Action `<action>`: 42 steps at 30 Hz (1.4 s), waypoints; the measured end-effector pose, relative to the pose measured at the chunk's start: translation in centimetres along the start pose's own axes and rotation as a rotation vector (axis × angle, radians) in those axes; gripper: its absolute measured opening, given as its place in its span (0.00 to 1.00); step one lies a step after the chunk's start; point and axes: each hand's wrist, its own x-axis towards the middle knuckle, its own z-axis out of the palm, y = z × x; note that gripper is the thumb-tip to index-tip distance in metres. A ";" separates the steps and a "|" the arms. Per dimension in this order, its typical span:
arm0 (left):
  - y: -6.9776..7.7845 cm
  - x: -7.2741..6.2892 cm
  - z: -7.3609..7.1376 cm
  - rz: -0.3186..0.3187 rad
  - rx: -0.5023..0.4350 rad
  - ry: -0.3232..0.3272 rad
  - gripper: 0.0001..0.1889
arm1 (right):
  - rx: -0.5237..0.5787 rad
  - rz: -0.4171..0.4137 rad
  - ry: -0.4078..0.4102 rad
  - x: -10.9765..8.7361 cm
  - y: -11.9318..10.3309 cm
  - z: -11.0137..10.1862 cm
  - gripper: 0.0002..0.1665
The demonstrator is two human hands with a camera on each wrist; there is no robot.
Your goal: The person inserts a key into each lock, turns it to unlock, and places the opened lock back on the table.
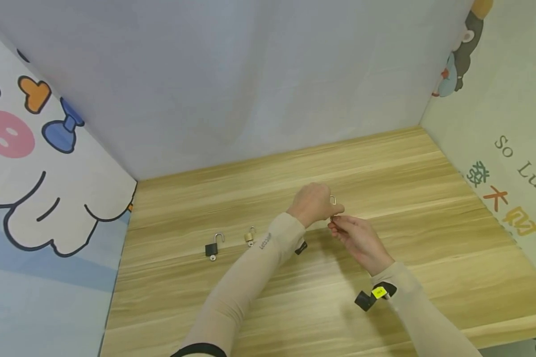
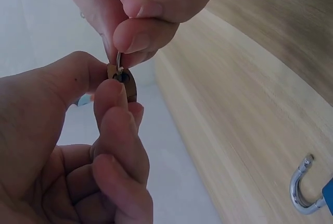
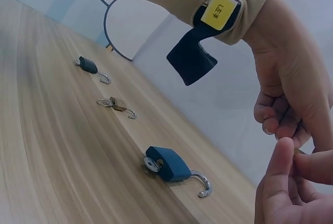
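My left hand (image 1: 311, 204) pinches a small brass padlock (image 2: 131, 87) between thumb and fingers above the table. Its raised shackle (image 1: 333, 200) shows past the fingers in the head view. Close beside it, my right hand (image 1: 361, 244) pinches a thin metal key (image 2: 119, 61), mostly hidden by the fingertips. The key meets the keyhole end of the padlock; how deep it sits I cannot tell. In the right wrist view both hands meet at the right edge, and the fingers cover nearly all of the padlock.
On the wooden table (image 1: 169, 292) lie a black padlock (image 1: 211, 249), a small brass padlock (image 1: 249, 237) and a blue padlock (image 3: 169, 164), with raised shackles and keys at their bases. My left forearm hides the blue one in the head view. Panels (image 1: 250, 89) border the table.
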 end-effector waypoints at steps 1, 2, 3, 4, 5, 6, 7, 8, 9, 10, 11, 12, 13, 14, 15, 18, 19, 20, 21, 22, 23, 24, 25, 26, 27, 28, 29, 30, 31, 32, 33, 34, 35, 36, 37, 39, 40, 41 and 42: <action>0.0 -0.1 0.0 0.000 0.001 0.002 0.27 | -0.002 0.001 -0.005 0.0 0.0 0.0 0.10; -0.1 -0.1 -0.1 0.003 0.003 0.006 0.27 | -0.009 0.001 -0.011 -0.1 0.0 0.0 0.09; -0.1 -0.2 -0.1 0.005 0.003 0.011 0.27 | -0.018 -0.002 -0.018 -0.1 0.0 0.0 0.09; -0.1 -0.3 -0.1 0.008 0.002 0.016 0.27 | -0.031 -0.005 -0.025 -0.1 0.0 -0.1 0.09; -0.2 -0.3 -0.1 0.011 -0.001 0.021 0.27 | -0.049 -0.009 -0.033 -0.2 0.0 -0.1 0.09; -0.2 -0.4 -0.1 0.013 0.002 0.024 0.27 | -0.065 -0.014 -0.037 -0.2 0.0 -0.1 0.09; -0.3 -0.5 -0.2 0.018 0.007 0.026 0.27 | -0.079 -0.019 -0.037 -0.3 0.0 -0.2 0.09; -0.3 -0.5 -0.2 0.021 0.016 0.029 0.26 | -0.094 -0.023 -0.035 -0.3 0.0 -0.3 0.10; -0.3 -0.5 -0.2 0.024 0.025 0.028 0.26 | -0.109 -0.026 -0.031 -0.3 0.0 -0.3 0.12; -0.4 -0.6 -0.3 0.030 0.041 0.026 0.25 | -0.127 -0.027 -0.025 -0.4 0.0 -0.4 0.15; -0.4 -0.6 -0.3 0.033 0.057 0.022 0.24 | -0.145 -0.028 -0.016 -0.4 0.0 -0.6 0.17; -0.5 -0.7 -0.4 0.037 0.075 0.018 0.23 | -0.161 -0.030 -0.007 -0.5 -0.1 -0.7 0.19; -0.5 -0.7 -0.5 0.040 0.089 0.011 0.22 | -0.177 -0.036 0.000 -0.6 -0.2 -0.9 0.21; -0.5 -0.8 -0.6 0.041 0.108 0.002 0.21 | -0.195 -0.040 0.008 -0.6 -0.2 -1.0 0.22; -0.5 -0.8 -0.7 0.046 0.123 -0.010 0.20 | -0.208 -0.045 0.015 -0.7 -0.3 -1.2 0.23; -0.5 -1.0 -1.2 0.060 0.166 -0.035 0.19 | -0.242 -0.064 0.024 -1.0 -0.7 -1.8 0.21; -0.5 -1.1 -1.3 0.068 0.179 -0.042 0.19 | -0.253 -0.067 0.026 -1.1 -0.9 -2.0 0.20; -0.5 -1.1 -1.4 0.077 0.190 -0.046 0.19 | -0.264 -0.069 0.028 -1.2 -1.0 -2.1 0.19; -0.5 -1.2 -1.6 0.088 0.196 -0.048 0.19 | -0.275 -0.072 0.030 -1.3 -1.2 -2.2 0.18; -0.5 -1.2 -1.7 0.100 0.203 -0.049 0.20 | -0.294 -0.076 0.033 -1.3 -1.3 -2.2 0.17; -0.6 -1.3 -1.8 0.113 0.206 -0.051 0.20 | -0.314 -0.081 0.036 -1.4 -1.4 -2.3 0.17; -0.7 -1.3 -1.9 0.131 0.211 -0.055 0.20 | -0.342 -0.092 0.043 -1.5 -1.5 -2.4 0.17; -0.8 -1.4 -2.0 0.150 0.212 -0.060 0.19 | -0.374 -0.106 0.051 -1.5 -1.5 -2.4 0.18; -0.9 -1.4 -2.0 0.171 0.214 -0.067 0.19 | -0.410 -0.123 0.058 -1.6 -1.6 -2.4 0.19; -1.0 -1.4 -2.1 0.196 0.218 -0.075 0.19 | -0.452 -0.142 0.065 -1.6 -1.6 -2.5 0.20; -1.2 -1.4 -2.1 0.221 0.223 -0.085 0.19 | -0.499 -0.167 0.072 -1.6 -1.6 -2.5 0.21; -1.4 -1.4 -2.1 0.249 0.230 -0.092 0.19 | -0.545 -0.195 0.075 -1.5 -1.7 -2.6 0.22; -1.5 -1.4 -2.2 0.282 0.242 -0.098 0.19 | -0.587 -0.224 0.077 -1.5 -1.7 -2.5 0.22; -1.7 -1.4 -2.2 0.313 0.246 -0.107 0.19 | -0.620 -0.251 0.074 -1.5 -1.7 -2.5 0.22; -1.9 -1.3 -2.1 0.350 0.255 -0.113 0.18 | -0.645 -0.274 0.068 -1.4 -1.8 -2.5 0.21; -2.1 -1.3 -2.1 0.386 0.264 -0.118 0.17 | -0.667 -0.297 0.061 -1.3 -1.8 -2.5 0.20; -2.2 -1.3 -2.1 0.424 0.277 -0.118 0.16 | -0.684 -0.318 0.053 -1.3 -1.8 -2.4 0.19; -2.3 -1.3 -2.1 0.458 0.282 -0.118 0.15 | -0.697 -0.332 0.044 -1.2 -1.9 -2.4 0.18; -2.4 -1.4 -2.1 0.487 0.289 -0.118 0.14 | -0.707 -0.341 0.037 -1.2 -1.9 -2.3 0.17; -2.5 -1.4 -2.1 0.512 0.295 -0.114 0.13 | -0.716 -0.347 0.028 -1.1 -1.9 -2.3 0.17; -2.7 -1.5 -2.1 0.544 0.300 -0.103 0.12 | -0.737 -0.351 0.018 -1.0 -2.0 -2.2 0.16; -2.7 -1.6 -2.1 0.552 0.300 -0.096 0.13 | -0.744 -0.351 0.014 -1.0 -2.0 -2.1 0.16; -2.8 -1.6 -2.1 0.555 0.297 -0.093 0.12 | -0.751 -0.349 0.010 -1.0 -2.1 -2.1 0.17; -2.8 -1.7 -2.1 0.556 0.297 -0.088 0.13 | -0.755 -0.347 0.008 -1.0 -2.1 -2.0 0.17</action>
